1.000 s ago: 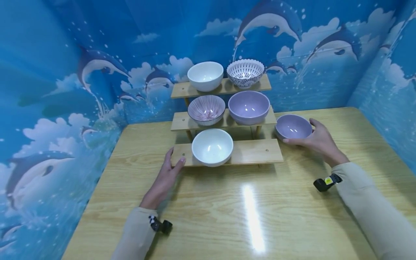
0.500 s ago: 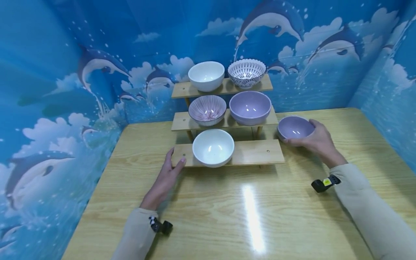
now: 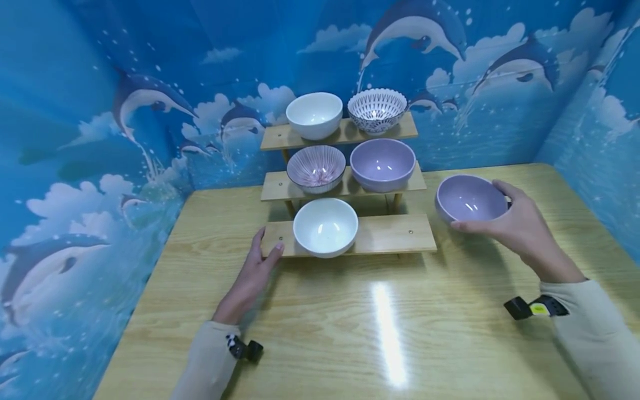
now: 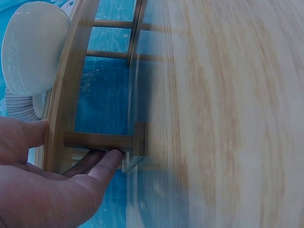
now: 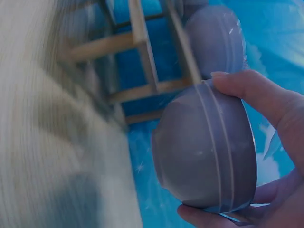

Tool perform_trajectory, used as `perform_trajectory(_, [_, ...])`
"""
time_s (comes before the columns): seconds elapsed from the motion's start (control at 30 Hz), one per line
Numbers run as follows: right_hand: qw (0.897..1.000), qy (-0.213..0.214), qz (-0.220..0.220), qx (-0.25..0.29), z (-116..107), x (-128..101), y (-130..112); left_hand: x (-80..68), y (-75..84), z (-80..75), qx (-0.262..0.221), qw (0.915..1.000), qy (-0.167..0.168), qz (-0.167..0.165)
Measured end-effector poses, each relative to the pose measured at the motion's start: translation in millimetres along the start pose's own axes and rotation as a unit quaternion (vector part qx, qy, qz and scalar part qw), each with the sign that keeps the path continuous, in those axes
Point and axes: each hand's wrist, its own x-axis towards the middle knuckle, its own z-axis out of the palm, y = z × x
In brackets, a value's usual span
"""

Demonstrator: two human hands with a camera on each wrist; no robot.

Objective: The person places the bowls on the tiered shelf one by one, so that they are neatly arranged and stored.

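1. your right hand (image 3: 520,230) grips a small lilac bowl (image 3: 470,198), thumb on the near rim and fingers curled round the far side; the right wrist view shows the bowl's ridged outer wall cupped in those fingers (image 5: 247,92).
2. the bowl is lifted clear of the wooden table (image 3: 380,333), tilted a little toward you, just to the right of the stepped wooden rack (image 3: 385,236) and level with its bottom shelf.
3. your left hand (image 3: 250,278) lies on the table with straight fingers, thumb on top of the bottom shelf's left end; in the left wrist view the fingertips (image 4: 107,161) reach under that shelf, beside the rack's foot.
4. a white bowl (image 3: 325,226) sits on the bottom shelf, near your left thumb; the shelf's right half is bare wood.
5. the middle shelf holds a pink striped bowl (image 3: 316,168) and a larger lilac bowl (image 3: 383,164).
6. the top shelf holds another white bowl (image 3: 314,114) and a blue patterned bowl (image 3: 377,110).
7. blue dolphin walls (image 3: 100,111) surround the table.
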Motion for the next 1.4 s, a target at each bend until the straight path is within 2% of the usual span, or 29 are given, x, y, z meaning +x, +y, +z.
perform_trajectory(0.23, [0.999,-0.023,-0.024,-0.017,3,-20,-21,-1.3,-2.2,-1.9,-0.001,1.0,-0.001,-0.003])
perform_trajectory(0.4, [0.998,-0.046,-0.03,-0.027,13,-26,-36,-1.3,-1.9,-2.5,-0.003,1.0,0.001,-0.005])
perform_trajectory(0.6, [0.997,-0.067,-0.036,-0.031,26,-28,-50,-1.3,-1.2,-2.5,0.003,1.0,0.003,-0.006])
perform_trajectory(0.9, [0.994,-0.086,-0.069,-0.015,46,-26,-61,-0.9,-1.4,-1.4,0.0,1.0,0.0,-0.002])
perform_trajectory(1.4, [0.989,-0.089,-0.117,0.009,70,-22,-76,-0.9,-0.6,-0.4,0.001,1.0,0.005,0.001])
